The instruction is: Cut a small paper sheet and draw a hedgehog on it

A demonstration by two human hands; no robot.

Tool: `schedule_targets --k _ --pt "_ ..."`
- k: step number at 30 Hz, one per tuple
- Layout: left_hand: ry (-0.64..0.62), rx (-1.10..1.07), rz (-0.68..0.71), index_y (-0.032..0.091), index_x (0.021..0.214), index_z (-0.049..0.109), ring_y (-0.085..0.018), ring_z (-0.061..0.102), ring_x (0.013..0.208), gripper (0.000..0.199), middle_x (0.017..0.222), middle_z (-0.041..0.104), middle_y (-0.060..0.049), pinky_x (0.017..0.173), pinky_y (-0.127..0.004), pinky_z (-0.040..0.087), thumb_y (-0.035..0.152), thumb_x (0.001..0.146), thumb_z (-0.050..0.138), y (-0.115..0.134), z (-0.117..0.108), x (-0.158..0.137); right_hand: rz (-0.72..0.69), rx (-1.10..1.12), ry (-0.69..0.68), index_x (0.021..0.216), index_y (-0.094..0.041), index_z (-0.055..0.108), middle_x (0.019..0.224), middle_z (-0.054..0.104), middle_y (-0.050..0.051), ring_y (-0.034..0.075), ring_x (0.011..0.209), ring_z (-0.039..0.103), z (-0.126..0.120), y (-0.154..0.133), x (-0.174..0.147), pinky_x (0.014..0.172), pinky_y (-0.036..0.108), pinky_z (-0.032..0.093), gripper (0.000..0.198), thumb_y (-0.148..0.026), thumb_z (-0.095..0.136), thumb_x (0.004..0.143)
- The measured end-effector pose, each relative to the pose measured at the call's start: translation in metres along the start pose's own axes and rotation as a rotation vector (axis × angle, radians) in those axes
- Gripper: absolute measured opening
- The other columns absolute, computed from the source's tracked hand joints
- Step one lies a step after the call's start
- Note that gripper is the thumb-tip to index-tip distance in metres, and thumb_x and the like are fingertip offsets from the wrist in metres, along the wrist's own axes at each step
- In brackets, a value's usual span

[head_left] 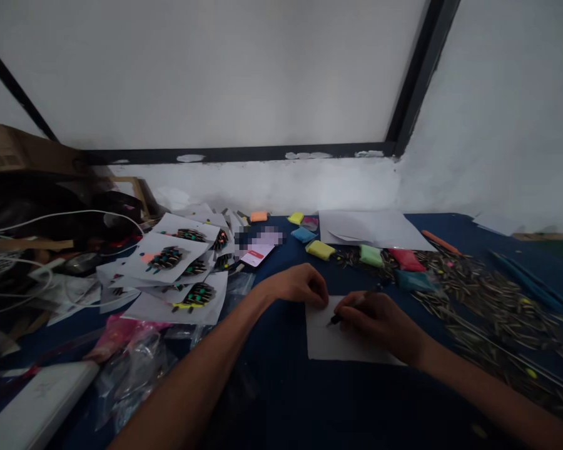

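Note:
A small white sheet of paper (pixel 326 344) lies on the dark blue table covering in front of me. My left hand (pixel 300 284), fingers curled, rests at the paper's upper left edge and holds it down. A dark pen (pixel 334 319) is gripped in my right hand (pixel 380 322), its tip touching or just above the paper. Faint lines may be on the sheet, but they are hard to make out. My right hand covers the sheet's right part.
Papers bearing hedgehog-like figures of seeds (pixel 166 257) are piled at left, near a phone (pixel 261 248). Colored clay packets (pixel 319 250), blank sheets (pixel 375 230) and scattered striped seeds (pixel 492 306) lie behind and to the right. Clear plastic bags (pixel 138 369) and a white box (pixel 42 400) lie front left.

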State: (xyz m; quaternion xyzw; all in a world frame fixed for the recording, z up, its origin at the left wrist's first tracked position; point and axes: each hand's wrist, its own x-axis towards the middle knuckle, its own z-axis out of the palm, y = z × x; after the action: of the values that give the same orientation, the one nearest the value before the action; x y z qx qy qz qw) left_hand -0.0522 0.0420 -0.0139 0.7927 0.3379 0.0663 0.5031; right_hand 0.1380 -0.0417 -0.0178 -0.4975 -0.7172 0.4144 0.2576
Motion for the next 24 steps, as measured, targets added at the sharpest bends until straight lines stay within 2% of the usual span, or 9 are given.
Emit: schedule_targets --k 5,10,20,24 --pt "-0.024 -0.032 0.007 0.012 0.079 0.071 -0.011 0.056 0.064 0.017 0.069 0.065 0.0 0.058 -0.02 0.038 0.02 0.065 0.067 -0.0034 -0.0007 0.0 0.025 0.019 0.006 0.065 -0.014 0.065 0.072 0.064 0.003 0.007 0.045 0.051 0.0009 0.0006 -0.0001 0.042 0.02 0.038 0.04 -0.046 0.052 0.085" --pt "-0.053 -0.01 0.049 0.013 0.081 0.072 -0.011 0.055 0.063 0.02 0.069 0.065 0.0 0.055 -0.019 0.037 0.023 0.065 0.068 -0.0076 -0.002 0.0004 -0.028 -0.03 0.001 0.063 -0.015 0.066 0.077 0.065 0.004 0.009 0.051 0.055 -0.0017 0.0032 0.0005 0.047 0.02 0.042 0.043 -0.046 0.05 0.087" --pt "-0.058 -0.009 0.033 0.013 0.08 0.072 -0.011 0.058 0.066 0.017 0.071 0.067 -0.001 0.058 -0.019 0.04 0.019 0.065 0.068 -0.0059 -0.0021 0.0008 0.001 -0.043 -0.004 0.066 -0.015 0.069 0.074 0.064 0.004 0.009 0.048 0.054 -0.0032 0.004 0.0009 0.045 0.021 0.041 0.042 -0.047 0.05 0.087" --pt "-0.064 -0.015 0.035 0.012 0.081 0.072 -0.011 0.057 0.066 0.018 0.071 0.066 -0.001 0.057 -0.019 0.04 0.019 0.065 0.069 -0.0062 -0.0024 0.0011 -0.019 -0.068 -0.004 0.064 -0.015 0.068 0.078 0.065 0.005 0.011 0.056 0.058 -0.0048 0.0028 0.0008 0.049 0.021 0.044 0.043 -0.046 0.049 0.087"
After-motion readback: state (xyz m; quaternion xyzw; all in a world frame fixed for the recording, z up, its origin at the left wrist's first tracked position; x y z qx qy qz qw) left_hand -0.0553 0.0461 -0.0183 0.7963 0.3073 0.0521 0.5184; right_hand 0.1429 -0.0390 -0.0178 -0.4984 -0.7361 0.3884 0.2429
